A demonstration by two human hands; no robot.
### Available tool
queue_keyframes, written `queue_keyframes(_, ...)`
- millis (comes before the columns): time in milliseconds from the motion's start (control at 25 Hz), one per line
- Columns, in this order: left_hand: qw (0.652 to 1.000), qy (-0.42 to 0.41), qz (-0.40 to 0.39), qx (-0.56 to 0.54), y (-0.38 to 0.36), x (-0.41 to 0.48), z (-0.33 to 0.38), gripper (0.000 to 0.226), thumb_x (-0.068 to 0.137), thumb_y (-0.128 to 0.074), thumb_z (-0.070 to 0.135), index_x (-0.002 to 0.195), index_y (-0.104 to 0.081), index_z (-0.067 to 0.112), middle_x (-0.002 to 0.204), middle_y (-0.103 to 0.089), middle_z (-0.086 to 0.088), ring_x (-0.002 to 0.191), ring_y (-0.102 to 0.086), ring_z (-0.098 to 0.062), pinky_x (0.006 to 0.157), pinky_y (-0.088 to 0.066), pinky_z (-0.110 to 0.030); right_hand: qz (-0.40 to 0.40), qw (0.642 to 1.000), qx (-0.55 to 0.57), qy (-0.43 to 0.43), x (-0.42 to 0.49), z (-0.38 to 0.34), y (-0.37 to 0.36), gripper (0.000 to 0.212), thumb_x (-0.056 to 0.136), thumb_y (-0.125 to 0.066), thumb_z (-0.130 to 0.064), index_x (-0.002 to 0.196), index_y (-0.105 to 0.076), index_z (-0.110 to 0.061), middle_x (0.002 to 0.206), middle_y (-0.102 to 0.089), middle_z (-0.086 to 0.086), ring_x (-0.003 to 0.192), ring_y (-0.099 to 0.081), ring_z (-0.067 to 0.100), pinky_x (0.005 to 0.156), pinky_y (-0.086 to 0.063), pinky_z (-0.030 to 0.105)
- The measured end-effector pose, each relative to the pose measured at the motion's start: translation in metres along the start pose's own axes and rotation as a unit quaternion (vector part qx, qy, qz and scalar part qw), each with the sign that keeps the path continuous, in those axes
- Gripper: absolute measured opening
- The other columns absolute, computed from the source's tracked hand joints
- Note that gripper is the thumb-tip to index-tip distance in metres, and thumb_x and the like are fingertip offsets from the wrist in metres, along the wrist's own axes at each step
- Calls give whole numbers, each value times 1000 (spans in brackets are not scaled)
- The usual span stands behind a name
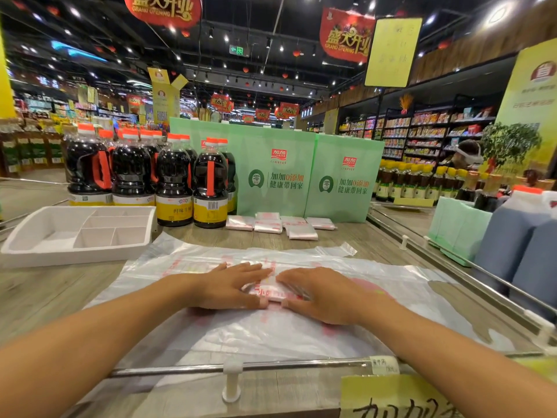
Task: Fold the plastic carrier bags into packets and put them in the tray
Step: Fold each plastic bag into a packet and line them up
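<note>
A folded packet (272,292) of clear plastic with red print lies on a stack of flat, unfolded carrier bags (301,330) in front of me. My left hand (232,286) presses flat on its left side and my right hand (316,294) on its right side, thumbs at the near edge. The white foam tray (36,251) with several compartments stands at the left, with nothing visible in it. Several folded packets (268,226) lie in a row at the back of the counter.
Dark sauce bottles (174,182) with orange caps stand behind the tray. Green printed bags (274,176) stand upright behind the packets. A metal rail (241,366) edges the wooden counter near me and on the right, where blue jugs (518,245) stand.
</note>
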State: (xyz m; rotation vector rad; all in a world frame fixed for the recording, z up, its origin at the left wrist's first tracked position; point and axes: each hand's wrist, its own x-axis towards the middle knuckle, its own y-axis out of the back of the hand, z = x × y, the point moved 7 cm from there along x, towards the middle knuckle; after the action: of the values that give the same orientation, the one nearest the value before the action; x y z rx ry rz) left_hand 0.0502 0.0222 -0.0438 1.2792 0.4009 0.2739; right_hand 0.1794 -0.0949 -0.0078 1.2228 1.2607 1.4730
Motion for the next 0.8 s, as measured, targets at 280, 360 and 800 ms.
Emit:
queue_keyframes(280,1000,17,3,5,0,2,-3,91,92,-42,77,163,-6,32,170,-2,13,156,1,-6,127,4,-45,37,992,-118,41,5,-5,9,23,103,-46,-37,114,-61,-25,92,-72,-1,80,-62,27,71,-51,40)
queue_keyframes(360,1000,18,6,8,0,1,-1,89,93,-42,76,163,-8,32,170,-2,13,156,1,-7,127,4,-46,62,988,-129,53,5,0,9,22,103,-44,-35,111,-62,-25,91,-73,-2,80,-65,28,69,-51,41)
queue_keyframes(800,996,-47,61,38,53,36,28,109,68,-16,98,161,-12,41,169,-1,15,155,2,-7,125,7,-48,225,960,-145,82,-25,65,61,24,100,-49,-30,113,-68,-30,99,-76,-15,68,-70,8,45,-54,29)
